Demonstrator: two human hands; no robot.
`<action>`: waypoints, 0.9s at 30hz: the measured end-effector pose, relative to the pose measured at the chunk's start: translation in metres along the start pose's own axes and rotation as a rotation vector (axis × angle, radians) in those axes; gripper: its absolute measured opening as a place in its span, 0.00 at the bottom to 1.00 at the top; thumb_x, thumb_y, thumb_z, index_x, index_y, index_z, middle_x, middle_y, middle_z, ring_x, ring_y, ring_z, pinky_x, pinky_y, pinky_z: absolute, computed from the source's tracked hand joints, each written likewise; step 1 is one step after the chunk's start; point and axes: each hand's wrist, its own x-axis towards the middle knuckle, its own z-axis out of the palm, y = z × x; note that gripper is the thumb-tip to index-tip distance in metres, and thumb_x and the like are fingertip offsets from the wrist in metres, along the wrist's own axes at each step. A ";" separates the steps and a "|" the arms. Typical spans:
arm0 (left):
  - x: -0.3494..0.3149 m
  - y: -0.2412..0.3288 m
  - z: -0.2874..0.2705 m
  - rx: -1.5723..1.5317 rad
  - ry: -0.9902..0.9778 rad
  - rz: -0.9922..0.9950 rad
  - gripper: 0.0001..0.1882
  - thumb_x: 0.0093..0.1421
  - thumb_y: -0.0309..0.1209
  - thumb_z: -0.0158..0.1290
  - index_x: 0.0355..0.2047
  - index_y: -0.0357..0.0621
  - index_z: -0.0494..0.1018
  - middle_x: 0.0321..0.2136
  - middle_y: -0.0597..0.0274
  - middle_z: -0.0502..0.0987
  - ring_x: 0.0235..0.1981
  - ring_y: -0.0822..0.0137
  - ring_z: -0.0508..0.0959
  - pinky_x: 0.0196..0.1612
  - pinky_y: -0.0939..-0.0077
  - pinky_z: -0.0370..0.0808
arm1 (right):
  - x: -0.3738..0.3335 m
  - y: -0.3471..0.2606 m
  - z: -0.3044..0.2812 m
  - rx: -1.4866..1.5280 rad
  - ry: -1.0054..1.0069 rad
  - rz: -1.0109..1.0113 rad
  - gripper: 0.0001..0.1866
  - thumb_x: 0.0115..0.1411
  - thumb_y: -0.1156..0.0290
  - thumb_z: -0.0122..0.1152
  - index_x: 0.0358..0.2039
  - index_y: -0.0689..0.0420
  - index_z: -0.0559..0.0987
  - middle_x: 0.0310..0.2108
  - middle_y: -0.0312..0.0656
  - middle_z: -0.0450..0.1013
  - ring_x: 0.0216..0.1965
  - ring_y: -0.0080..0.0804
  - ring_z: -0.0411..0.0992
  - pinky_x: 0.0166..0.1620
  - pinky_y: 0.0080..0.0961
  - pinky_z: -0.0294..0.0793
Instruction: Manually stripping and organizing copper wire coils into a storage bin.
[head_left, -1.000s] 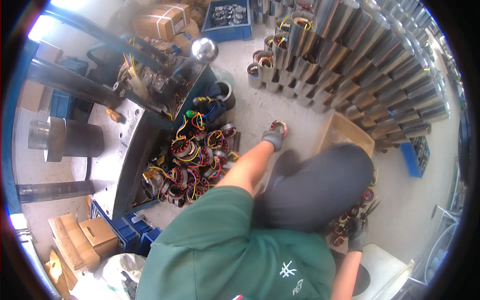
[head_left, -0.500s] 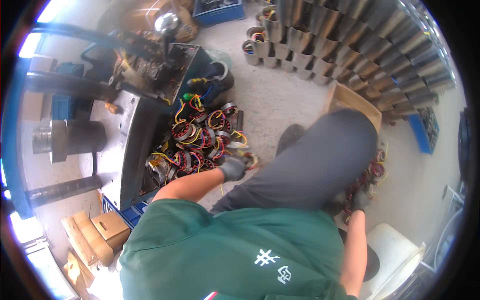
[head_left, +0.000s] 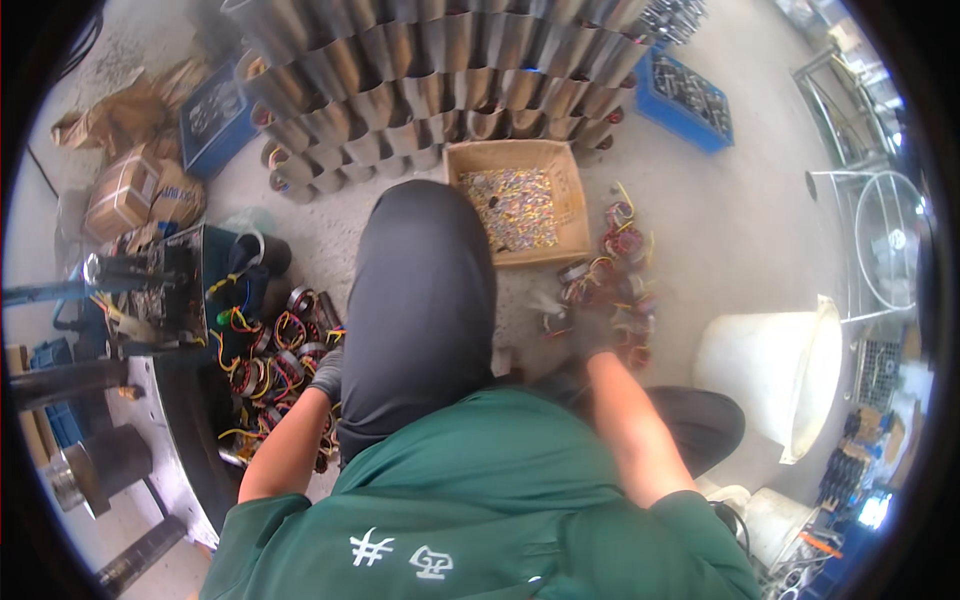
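My left hand (head_left: 328, 375), in a grey glove, is beside my raised knee, at the right edge of a pile of motor stators (head_left: 285, 368) with red windings and coloured leads. Its fingers look curled; what they hold, if anything, is hidden by my leg. In a dark glove, my right hand (head_left: 592, 335) reaches down to a second group of stators (head_left: 625, 243) on the floor at the right. Motion smears its fingers, so I cannot see whether it grips one. A pale blurred streak shows just left of it.
A cardboard box (head_left: 575, 215) of small multicoloured bits stands beyond my knee. Stacked metal cylinders (head_left: 400, 90) line the back, with a blue crate (head_left: 685, 100) of metal parts at their right. A white tub (head_left: 760, 370) stands right; a metal press (head_left: 165, 430) stands left.
My view has swung to the right. My left hand was holding a wound ring with coloured leads beside the left pile; that ring is now out of sight. My right hand stays at the right-hand stators.
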 end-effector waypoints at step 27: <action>0.022 0.621 0.280 0.729 -0.498 0.806 0.14 0.57 0.33 0.58 0.45 0.48 0.78 0.41 0.52 0.78 0.40 0.52 0.80 0.45 0.59 0.76 | -0.016 0.045 -0.002 -0.240 -0.560 0.033 0.21 0.55 0.59 0.59 0.47 0.55 0.81 0.45 0.51 0.78 0.47 0.45 0.77 0.49 0.38 0.74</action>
